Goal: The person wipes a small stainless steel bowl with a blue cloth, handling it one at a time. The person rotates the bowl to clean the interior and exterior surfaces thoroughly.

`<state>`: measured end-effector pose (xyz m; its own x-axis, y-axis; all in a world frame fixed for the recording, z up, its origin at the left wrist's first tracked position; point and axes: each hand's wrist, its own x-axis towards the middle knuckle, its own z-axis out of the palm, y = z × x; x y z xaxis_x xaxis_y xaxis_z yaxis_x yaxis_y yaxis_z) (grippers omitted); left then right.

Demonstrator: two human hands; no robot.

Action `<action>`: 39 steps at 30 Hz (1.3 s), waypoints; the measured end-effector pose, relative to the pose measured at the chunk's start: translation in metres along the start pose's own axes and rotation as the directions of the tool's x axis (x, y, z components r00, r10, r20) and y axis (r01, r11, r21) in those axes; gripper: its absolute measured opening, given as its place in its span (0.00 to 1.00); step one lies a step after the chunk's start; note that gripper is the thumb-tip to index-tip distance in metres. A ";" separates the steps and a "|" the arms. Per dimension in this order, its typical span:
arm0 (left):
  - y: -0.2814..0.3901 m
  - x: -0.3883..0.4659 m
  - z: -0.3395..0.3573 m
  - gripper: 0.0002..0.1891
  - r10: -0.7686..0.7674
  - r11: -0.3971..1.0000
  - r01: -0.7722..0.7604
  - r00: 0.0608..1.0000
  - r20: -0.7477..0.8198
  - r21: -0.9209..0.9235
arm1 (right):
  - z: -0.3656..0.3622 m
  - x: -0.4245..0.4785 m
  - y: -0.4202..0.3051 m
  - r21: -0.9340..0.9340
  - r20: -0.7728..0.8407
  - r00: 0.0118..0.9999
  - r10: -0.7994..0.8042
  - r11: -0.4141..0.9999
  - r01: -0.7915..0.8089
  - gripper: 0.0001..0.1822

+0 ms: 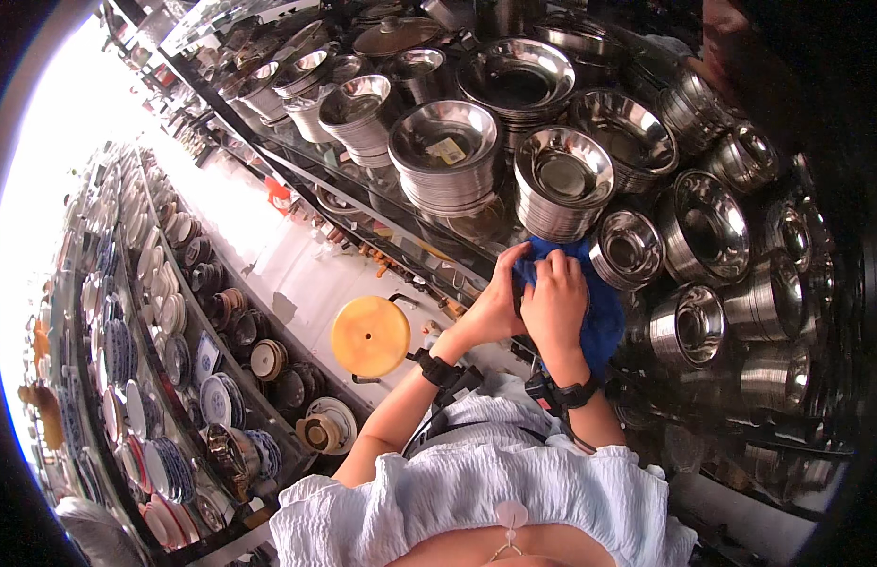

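In front of my body, at the shelf's edge, my left hand [498, 294] and my right hand [557, 301] are close together on a bunched blue cloth [605, 319]. The left fingertips curl against the cloth's upper part. My right hand lies over it with bent fingers, and the cloth hangs down past that wrist. Something dark shows in the gap between the hands; what it is cannot be made out. Just beyond my fingers stands a stack of stainless steel bowls [562, 181], and a smaller bowl stack [626, 248] is to the right of the cloth.
More steel basin stacks [445, 159] crowd the glass shelf, whose metal edge [381, 205] runs diagonally. A yellow round stool [371, 337] stands on the aisle floor [296, 262]. Plates and bowls fill the left racks [172, 368]. Black straps [438, 370] circle my wrists.
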<state>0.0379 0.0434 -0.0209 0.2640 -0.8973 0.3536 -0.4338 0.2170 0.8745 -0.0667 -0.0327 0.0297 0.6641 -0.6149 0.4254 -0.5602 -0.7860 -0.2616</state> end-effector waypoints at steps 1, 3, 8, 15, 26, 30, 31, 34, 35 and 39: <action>-0.002 0.001 0.000 0.60 0.024 0.999 -0.023 0.999 -0.023 0.028 | 0.002 -0.001 -0.004 -0.003 -0.021 0.999 -0.042 0.999 0.042 0.06; -0.003 0.002 0.000 0.59 0.072 0.994 -0.067 0.995 -0.064 0.082 | 0.003 -0.005 -0.010 -0.021 0.022 0.998 -0.061 0.998 0.061 0.06; 0.000 0.002 -0.001 0.51 0.112 0.994 -0.111 0.991 -0.068 0.015 | 0.006 -0.021 -0.014 -0.031 -0.024 0.995 -0.101 0.994 0.101 0.07; 0.009 0.001 -0.005 0.50 0.081 0.996 -0.082 0.996 0.027 0.032 | 0.003 -0.043 0.003 0.130 -0.049 0.989 -0.140 0.981 0.145 0.11; 0.011 0.012 -0.012 0.52 0.122 0.966 -0.160 0.974 0.191 0.201 | -0.014 -0.059 0.025 0.355 -0.072 0.991 -0.113 0.926 0.131 0.26; 0.006 0.013 -0.009 0.54 0.145 0.943 -0.190 0.973 0.177 0.272 | -0.022 -0.065 0.035 0.443 -0.039 0.997 -0.063 0.893 0.073 0.34; 0.007 0.013 -0.010 0.54 0.137 0.947 -0.182 0.974 0.181 0.264 | -0.024 -0.066 0.038 0.459 -0.034 0.998 -0.048 0.887 0.059 0.35; 0.014 0.016 -0.011 0.55 0.109 0.958 -0.153 0.977 0.186 0.241 | -0.021 -0.072 0.047 0.518 -0.054 0.997 0.063 0.855 -0.026 0.37; 0.015 0.016 -0.011 0.55 0.092 0.960 -0.139 0.976 0.195 0.244 | -0.021 -0.073 0.048 0.547 -0.061 0.992 0.112 0.835 -0.061 0.37; 0.012 0.018 -0.012 0.55 0.057 0.965 -0.106 0.977 0.205 0.239 | -0.020 -0.071 0.048 0.579 -0.083 0.972 0.221 0.804 -0.133 0.33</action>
<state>0.0472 0.0345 0.0001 0.0568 -0.9433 0.3269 -0.6528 0.2127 0.7271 -0.1509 -0.0256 0.0043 0.4802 -0.7659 0.4276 -0.2522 -0.5874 -0.7690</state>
